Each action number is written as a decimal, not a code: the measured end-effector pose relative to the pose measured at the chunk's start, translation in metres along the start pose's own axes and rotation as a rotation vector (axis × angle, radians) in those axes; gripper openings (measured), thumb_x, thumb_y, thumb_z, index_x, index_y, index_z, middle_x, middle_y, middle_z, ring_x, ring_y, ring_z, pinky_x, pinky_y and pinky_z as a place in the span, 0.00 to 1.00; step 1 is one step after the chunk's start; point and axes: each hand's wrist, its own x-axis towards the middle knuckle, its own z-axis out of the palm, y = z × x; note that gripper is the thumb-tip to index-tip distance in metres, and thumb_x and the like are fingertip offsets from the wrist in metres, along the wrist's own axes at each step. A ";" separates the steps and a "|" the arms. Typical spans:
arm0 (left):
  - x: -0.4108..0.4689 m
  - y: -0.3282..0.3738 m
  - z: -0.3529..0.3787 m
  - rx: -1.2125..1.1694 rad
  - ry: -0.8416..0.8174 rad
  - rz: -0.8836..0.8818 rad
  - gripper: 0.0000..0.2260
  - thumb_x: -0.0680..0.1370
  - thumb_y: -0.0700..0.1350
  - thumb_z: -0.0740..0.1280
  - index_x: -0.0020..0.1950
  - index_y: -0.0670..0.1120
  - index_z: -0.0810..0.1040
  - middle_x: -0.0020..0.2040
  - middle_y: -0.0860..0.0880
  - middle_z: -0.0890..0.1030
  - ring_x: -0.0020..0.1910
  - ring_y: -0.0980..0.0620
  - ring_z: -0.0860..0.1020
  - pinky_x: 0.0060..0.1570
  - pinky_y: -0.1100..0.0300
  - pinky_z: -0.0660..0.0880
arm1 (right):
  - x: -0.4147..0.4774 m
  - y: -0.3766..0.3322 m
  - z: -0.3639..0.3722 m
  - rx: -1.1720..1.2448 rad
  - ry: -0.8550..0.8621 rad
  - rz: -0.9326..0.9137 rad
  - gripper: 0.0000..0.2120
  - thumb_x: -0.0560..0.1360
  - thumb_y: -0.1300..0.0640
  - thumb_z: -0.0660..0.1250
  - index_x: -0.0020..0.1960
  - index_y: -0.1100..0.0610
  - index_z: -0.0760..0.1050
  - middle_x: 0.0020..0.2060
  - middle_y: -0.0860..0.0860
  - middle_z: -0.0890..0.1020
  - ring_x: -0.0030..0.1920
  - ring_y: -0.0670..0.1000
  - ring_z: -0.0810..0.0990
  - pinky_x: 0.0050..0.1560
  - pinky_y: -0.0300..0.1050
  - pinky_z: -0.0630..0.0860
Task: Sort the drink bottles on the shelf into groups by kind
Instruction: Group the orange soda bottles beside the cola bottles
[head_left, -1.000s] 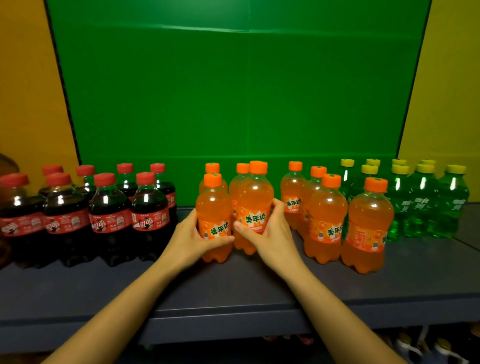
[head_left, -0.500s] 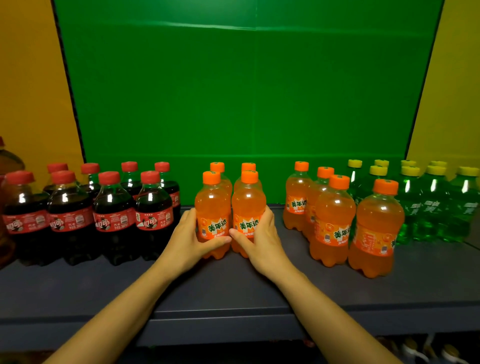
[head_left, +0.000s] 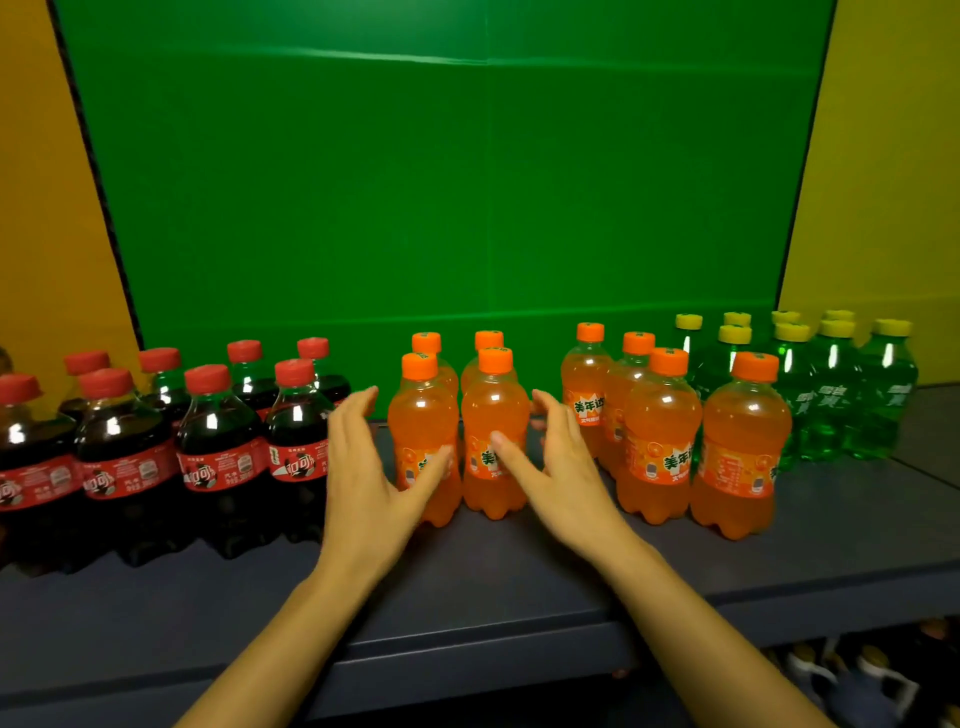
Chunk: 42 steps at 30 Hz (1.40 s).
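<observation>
Several dark cola bottles (head_left: 218, 447) with red caps stand at the left of the grey shelf (head_left: 467, 582). In the middle stand orange soda bottles: a tight block of several (head_left: 457, 426), and to its right another cluster (head_left: 660, 441). Green soda bottles (head_left: 831, 395) with yellow caps fill the far right. My left hand (head_left: 369, 467) is spread just left of the middle block, thumb near the front left bottle. My right hand (head_left: 556, 467) is spread just right of it, thumb across the front right bottle. Neither hand grips a bottle.
A green panel (head_left: 441, 182) backs the shelf, with yellow panels (head_left: 883, 182) at both sides. A gap of bare shelf separates the two orange clusters. More bottles (head_left: 857, 670) show on a lower shelf at the bottom right.
Both hands held the two front orange bottles and pushed them back against the rear pair. Now the fingers have opened and the hands have drawn slightly off the bottles.
</observation>
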 end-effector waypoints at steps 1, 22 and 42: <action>0.001 0.008 -0.003 0.006 0.074 0.091 0.31 0.69 0.56 0.68 0.66 0.41 0.65 0.61 0.51 0.66 0.63 0.52 0.67 0.65 0.53 0.67 | 0.000 -0.005 -0.010 -0.039 0.015 -0.029 0.30 0.76 0.45 0.62 0.73 0.54 0.57 0.67 0.48 0.65 0.68 0.45 0.64 0.68 0.44 0.63; 0.097 0.114 0.149 -0.184 -0.406 -0.242 0.23 0.78 0.39 0.60 0.71 0.39 0.56 0.72 0.42 0.61 0.70 0.45 0.63 0.65 0.59 0.61 | 0.120 0.007 -0.193 -0.491 -0.644 0.209 0.17 0.77 0.58 0.63 0.65 0.56 0.70 0.58 0.49 0.76 0.57 0.47 0.74 0.51 0.33 0.70; 0.108 0.083 0.164 -0.035 -0.397 -0.463 0.12 0.76 0.42 0.65 0.53 0.45 0.63 0.51 0.45 0.71 0.53 0.45 0.73 0.56 0.53 0.71 | 0.170 0.036 -0.164 -0.410 -1.019 0.186 0.20 0.73 0.65 0.66 0.63 0.59 0.66 0.48 0.49 0.75 0.44 0.46 0.77 0.40 0.36 0.77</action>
